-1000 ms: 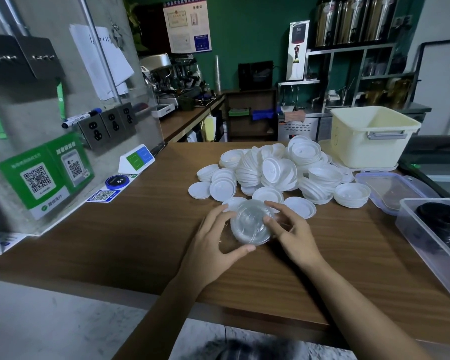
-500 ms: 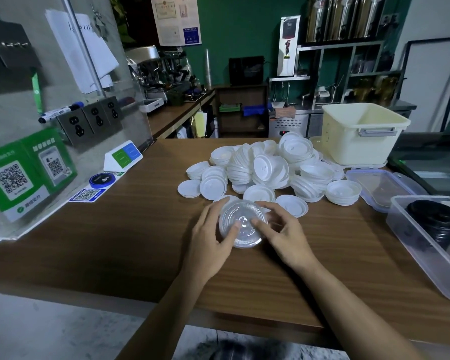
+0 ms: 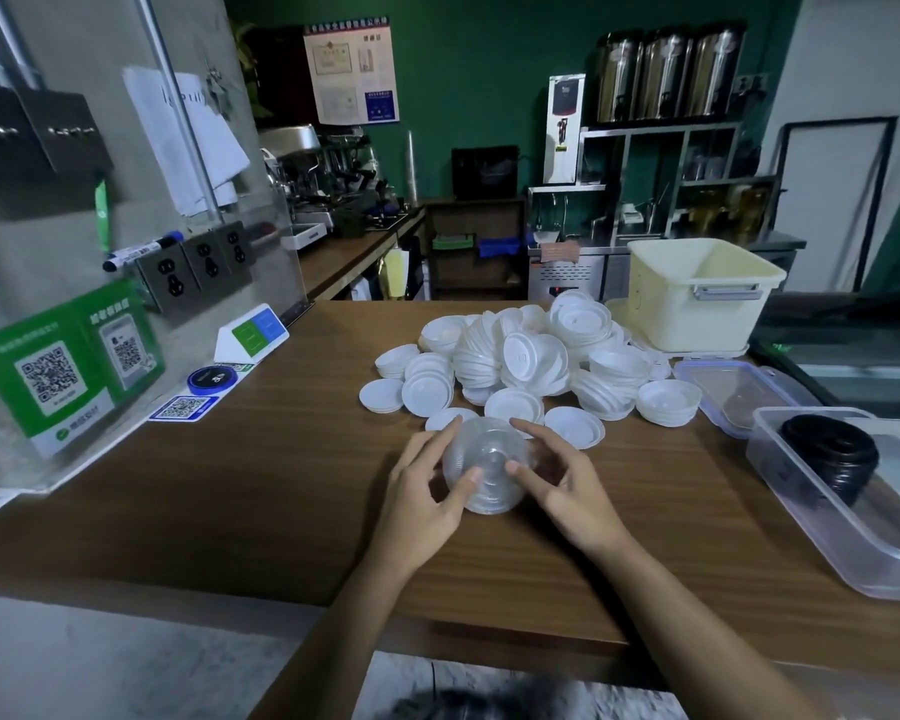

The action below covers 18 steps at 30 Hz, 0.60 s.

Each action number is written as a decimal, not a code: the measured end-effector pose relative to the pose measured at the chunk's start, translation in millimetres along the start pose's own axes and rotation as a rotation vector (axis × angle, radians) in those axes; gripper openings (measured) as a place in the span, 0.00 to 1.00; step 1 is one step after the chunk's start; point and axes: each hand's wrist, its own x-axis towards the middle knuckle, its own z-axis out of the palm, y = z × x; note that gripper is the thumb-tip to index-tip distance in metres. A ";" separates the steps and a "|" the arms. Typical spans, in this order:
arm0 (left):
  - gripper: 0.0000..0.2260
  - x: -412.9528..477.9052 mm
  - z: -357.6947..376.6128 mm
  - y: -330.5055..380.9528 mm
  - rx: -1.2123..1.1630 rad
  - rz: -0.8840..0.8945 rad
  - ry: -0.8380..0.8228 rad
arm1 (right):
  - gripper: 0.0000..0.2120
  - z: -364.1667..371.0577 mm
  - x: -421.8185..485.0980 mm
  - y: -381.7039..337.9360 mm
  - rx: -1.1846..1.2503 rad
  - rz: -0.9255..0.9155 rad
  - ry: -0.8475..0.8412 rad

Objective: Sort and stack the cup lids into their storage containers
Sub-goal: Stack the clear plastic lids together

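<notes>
Dim room with a dark green painted back wall [image 3: 479,70]. A brown wood-grain countertop [image 3: 281,485] fills the foreground; a grey metal shelving unit [image 3: 661,130] stands against the wall behind.

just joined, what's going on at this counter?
A person is sorting cup lids on a wooden counter. The left hand and right hand together grip the clear lids, seemingly a small stack, just in front of a loose pile of white lids. A stack of black lids already lies in the clear container at the right. A cream bin stands behind the pile.
</notes>
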 end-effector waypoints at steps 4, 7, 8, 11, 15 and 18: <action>0.26 -9.0 0.7 7.5 -0.043 0.000 0.034 | 0.27 -2.3 -10.4 -1.4 -0.055 -0.021 0.008; 0.25 -15.7 3.6 14.3 -0.105 -0.030 0.065 | 0.26 -3.4 -18.7 -8.7 -0.070 -0.028 0.003; 0.25 -17.1 4.9 16.6 -0.120 -0.041 0.065 | 0.26 -5.2 -21.8 -12.0 -0.074 -0.026 0.004; 0.25 -17.7 10.4 25.6 -0.126 -0.042 0.030 | 0.25 -20.2 -31.5 -18.2 -0.081 -0.023 0.012; 0.25 -8.5 28.3 55.6 -0.106 -0.041 -0.051 | 0.20 -56.4 -40.5 -39.2 -0.120 -0.008 0.070; 0.23 3.8 50.0 81.8 -0.133 -0.030 -0.134 | 0.18 -89.5 -49.6 -66.0 -0.153 -0.014 0.119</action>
